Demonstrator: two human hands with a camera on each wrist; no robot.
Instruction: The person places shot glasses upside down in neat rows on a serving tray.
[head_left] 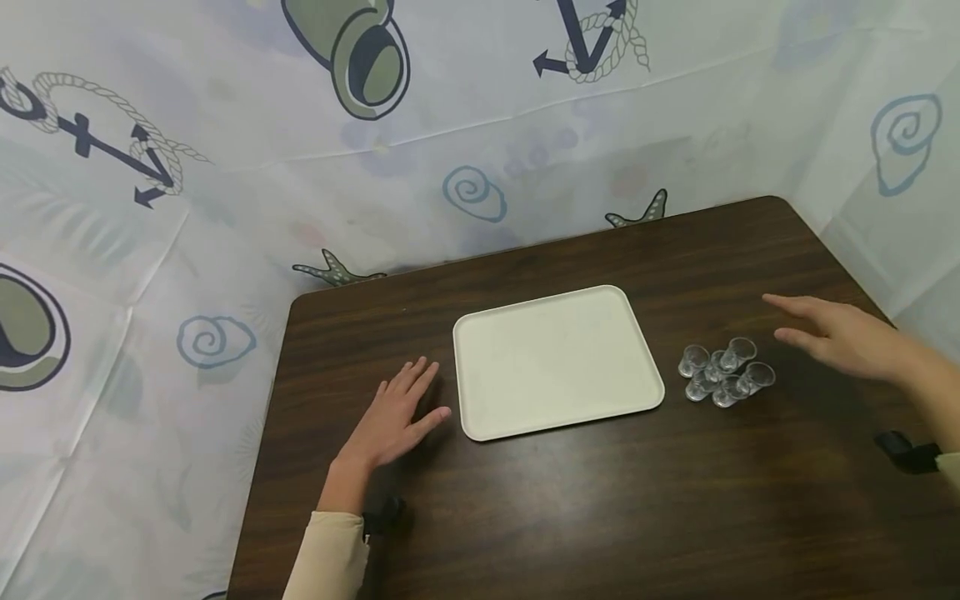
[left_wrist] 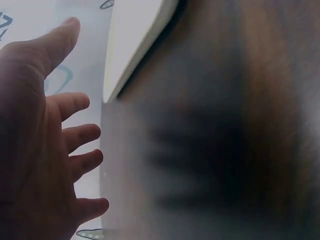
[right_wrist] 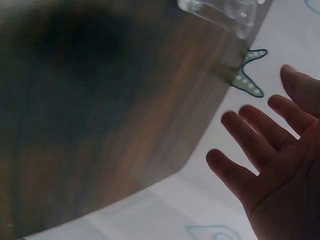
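Observation:
A white rectangular tray lies bare on the dark wooden table. Several small clear glasses stand bunched together just right of it. My left hand is held beside the tray's left edge, fingers spread and holding nothing. In the left wrist view, the tray's corner shows past the left thumb. My right hand hovers to the right of the glasses, palm turned inward, with nothing in it. The right wrist view shows its loosely extended fingers and one glass at the top.
Dark wood tabletop extends in front of the tray and around it. A pale curtain printed with anchors, shells and starfish hangs behind the table and along its sides. Dark straps with small devices sit at both wrists.

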